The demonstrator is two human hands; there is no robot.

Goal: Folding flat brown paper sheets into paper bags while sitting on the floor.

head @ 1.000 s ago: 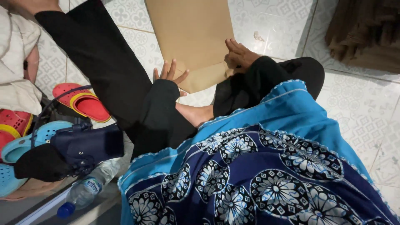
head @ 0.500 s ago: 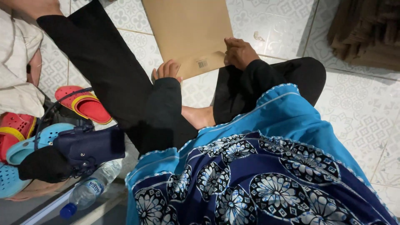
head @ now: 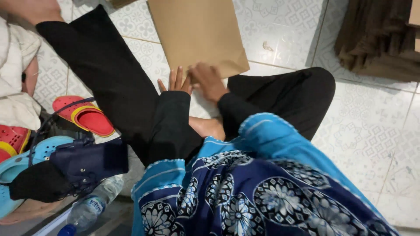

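Tiled floor [head: 372, 131] fills the frame. Brown paper bag [head: 197, 35], upper centre, lies flat on it. Red sandal [head: 85, 116] at left; plastic bottle [head: 89, 207] lower left. Left hand [head: 175, 82], fingers spread, and blurred right hand [head: 209, 81] both press flat on the bag's lower edge.

One flat brown paper bag [head: 199, 35], one stack of brown paper bags [head: 378, 39], two bare hands, left hand [head: 175, 82] and right hand [head: 209, 81], one clear plastic water bottle with blue cap [head: 89, 205], one dark navy bag [head: 83, 164], one red-and-yellow rubber sandal [head: 85, 116], one light-blue rubber clog [head: 30, 155].
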